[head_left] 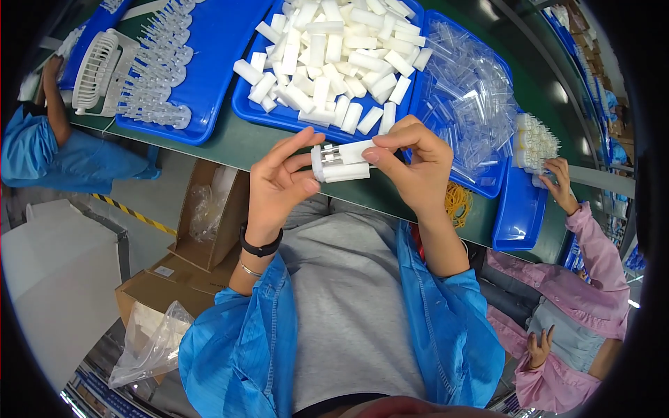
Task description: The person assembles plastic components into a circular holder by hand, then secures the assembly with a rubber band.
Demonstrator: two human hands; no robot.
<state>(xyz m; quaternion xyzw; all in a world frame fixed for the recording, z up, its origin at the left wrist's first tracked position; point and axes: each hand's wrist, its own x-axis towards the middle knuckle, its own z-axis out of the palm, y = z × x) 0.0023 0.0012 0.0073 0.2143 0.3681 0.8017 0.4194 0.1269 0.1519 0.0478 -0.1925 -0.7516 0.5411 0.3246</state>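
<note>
My left hand [279, 182] grips a round, clear-white plastic holder [318, 163] by its base, fingers and thumb around its rim. Thin prongs stick out of the holder to the right, and a white block [348, 173] sits along its near side. Between the thumb and fingertips of my right hand [416, 161] is a second white foam-like block [355, 151], lying lengthwise against the prongs on the far side. Both hands are above the table's front edge, in front of a blue tray [240, 104] heaped with similar white blocks [327, 63].
At the left, a blue tray [216, 83] carries rows of clear pronged holders [157, 76] beside a white rack [97, 73]. Clear plastic sleeves [467, 90] fill a tray at the right, near yellow rubber bands [457, 203] and a small blue tray [519, 216]. Co-workers sit on both sides.
</note>
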